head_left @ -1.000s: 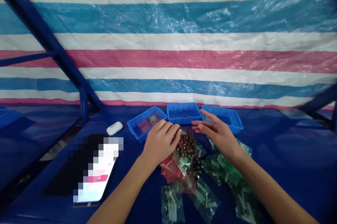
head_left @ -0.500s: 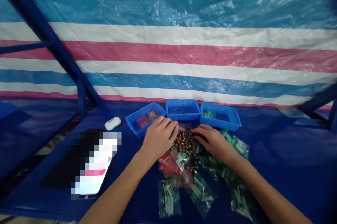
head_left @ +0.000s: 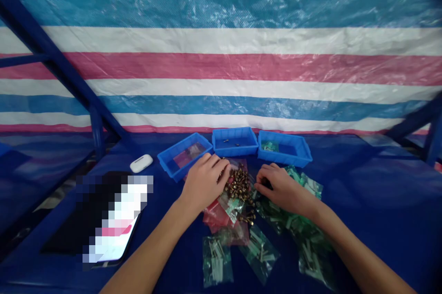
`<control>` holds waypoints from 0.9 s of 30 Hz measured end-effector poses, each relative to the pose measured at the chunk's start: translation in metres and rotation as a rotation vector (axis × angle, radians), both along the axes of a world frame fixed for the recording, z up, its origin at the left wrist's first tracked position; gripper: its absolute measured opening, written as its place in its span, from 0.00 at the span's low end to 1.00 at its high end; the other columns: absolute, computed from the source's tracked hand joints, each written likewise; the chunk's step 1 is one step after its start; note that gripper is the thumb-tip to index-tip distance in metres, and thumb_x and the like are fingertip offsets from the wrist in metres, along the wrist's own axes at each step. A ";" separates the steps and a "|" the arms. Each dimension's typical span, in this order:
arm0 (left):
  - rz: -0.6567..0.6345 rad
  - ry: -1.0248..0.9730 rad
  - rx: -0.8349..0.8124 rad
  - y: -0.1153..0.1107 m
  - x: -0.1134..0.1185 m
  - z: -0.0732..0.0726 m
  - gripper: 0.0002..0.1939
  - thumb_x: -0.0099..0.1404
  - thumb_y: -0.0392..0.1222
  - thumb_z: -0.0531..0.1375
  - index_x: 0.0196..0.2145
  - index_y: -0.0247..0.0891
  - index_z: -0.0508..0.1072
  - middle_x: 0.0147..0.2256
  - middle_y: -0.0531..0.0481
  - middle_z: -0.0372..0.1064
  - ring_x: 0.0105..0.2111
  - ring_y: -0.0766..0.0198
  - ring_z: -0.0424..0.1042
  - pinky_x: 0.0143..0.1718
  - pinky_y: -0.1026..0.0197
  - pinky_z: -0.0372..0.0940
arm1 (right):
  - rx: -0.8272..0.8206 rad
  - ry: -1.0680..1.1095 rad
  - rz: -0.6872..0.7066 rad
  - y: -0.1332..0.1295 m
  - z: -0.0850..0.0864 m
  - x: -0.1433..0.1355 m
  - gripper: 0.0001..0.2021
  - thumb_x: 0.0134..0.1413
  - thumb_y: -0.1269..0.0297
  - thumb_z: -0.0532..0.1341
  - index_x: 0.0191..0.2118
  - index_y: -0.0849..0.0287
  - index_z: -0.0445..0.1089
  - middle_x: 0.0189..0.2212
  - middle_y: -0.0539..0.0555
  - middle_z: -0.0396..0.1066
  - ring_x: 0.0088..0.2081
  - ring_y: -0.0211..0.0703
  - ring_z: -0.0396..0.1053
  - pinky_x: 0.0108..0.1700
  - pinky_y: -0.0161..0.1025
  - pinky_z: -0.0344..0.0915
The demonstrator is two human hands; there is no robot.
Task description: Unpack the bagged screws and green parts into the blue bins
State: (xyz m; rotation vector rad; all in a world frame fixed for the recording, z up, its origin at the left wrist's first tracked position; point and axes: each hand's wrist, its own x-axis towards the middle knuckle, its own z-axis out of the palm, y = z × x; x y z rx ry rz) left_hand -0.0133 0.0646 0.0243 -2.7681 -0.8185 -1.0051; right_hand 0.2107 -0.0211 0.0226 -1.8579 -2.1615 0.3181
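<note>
A heap of small brass-coloured screws [head_left: 238, 185] lies in the middle of the blue table, on top of red and clear plastic bags. My left hand [head_left: 205, 179] rests at the heap's left side, fingers bent and a little apart over the screws; its fingertips are partly hidden. Just right of the heap, my right hand [head_left: 281, 186] has its fingers curled toward the thumb. Whatever is inside that curl is too dark to make out. Green-tinted bags of white plastic pieces [head_left: 217, 259] lie in front of the heap and under my right forearm.
Behind the heap stand three blue trays: the left tray [head_left: 166, 170] with reddish bags, the middle tray [head_left: 235, 151] with a couple of small pieces, the right tray [head_left: 300, 161] with a green bag. A white case [head_left: 141, 163] and a phone [head_left: 117, 234] lie left.
My right hand has drawn slightly away from the screws, and its fingers have curled in. My left hand stays at the heap's left side. The view has shifted a little.
</note>
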 end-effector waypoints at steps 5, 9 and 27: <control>-0.012 -0.002 -0.026 0.000 0.002 -0.001 0.09 0.69 0.37 0.54 0.40 0.37 0.73 0.36 0.47 0.73 0.42 0.57 0.70 0.49 0.50 0.66 | 0.013 -0.021 -0.071 0.001 -0.001 0.000 0.08 0.60 0.60 0.59 0.31 0.56 0.69 0.33 0.54 0.69 0.39 0.49 0.61 0.39 0.44 0.53; 0.002 0.027 -0.056 -0.002 0.003 -0.001 0.09 0.69 0.38 0.54 0.39 0.37 0.74 0.35 0.46 0.72 0.40 0.58 0.68 0.47 0.51 0.66 | -0.027 0.012 -0.073 0.000 -0.004 -0.004 0.09 0.61 0.62 0.58 0.30 0.57 0.69 0.33 0.54 0.69 0.40 0.49 0.62 0.39 0.44 0.52; 0.000 -0.046 -0.209 -0.008 0.004 0.006 0.13 0.70 0.40 0.53 0.50 0.37 0.70 0.40 0.45 0.71 0.43 0.57 0.67 0.49 0.50 0.64 | 0.179 0.511 -0.212 -0.002 0.025 0.007 0.09 0.64 0.57 0.52 0.35 0.55 0.61 0.23 0.47 0.63 0.25 0.38 0.60 0.28 0.37 0.54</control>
